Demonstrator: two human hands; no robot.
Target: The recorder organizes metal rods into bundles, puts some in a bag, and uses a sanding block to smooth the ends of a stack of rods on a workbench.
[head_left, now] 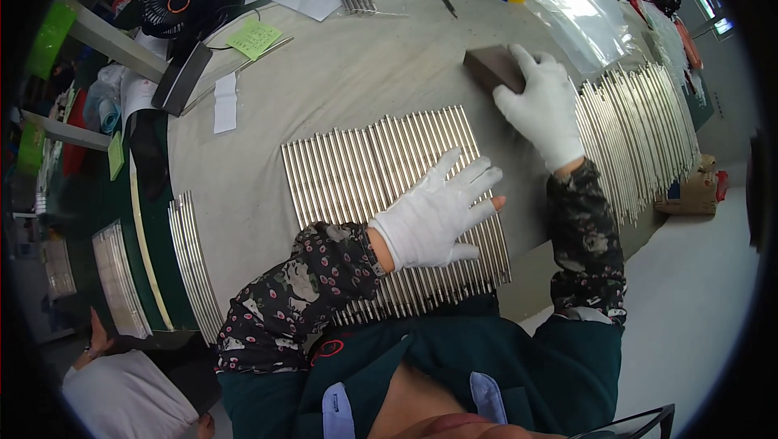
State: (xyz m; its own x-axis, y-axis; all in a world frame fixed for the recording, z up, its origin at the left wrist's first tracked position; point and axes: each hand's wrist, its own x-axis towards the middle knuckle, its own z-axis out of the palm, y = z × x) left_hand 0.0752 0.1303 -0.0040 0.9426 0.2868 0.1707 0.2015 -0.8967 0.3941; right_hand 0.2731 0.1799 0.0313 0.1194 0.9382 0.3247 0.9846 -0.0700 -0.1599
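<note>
Grey tabletop point(251, 188): at centre we see rods point(344, 171), the left hand point(435, 218) spread upon them; at upper right, the right hand point(541, 102) pinches a block point(488, 68) between thumb and fingers.

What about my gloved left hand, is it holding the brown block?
No, your right hand holds that block; the left hand lies over silvery metal rods.

Slim silver-coloured metal rods point(356, 171): side by side in a flat row, ends uneven, at your grey bench point(243, 188)'s near edge | dark brown rectangular block point(490, 68): in your grip, angled, beyond the rods toward the far edge
</note>
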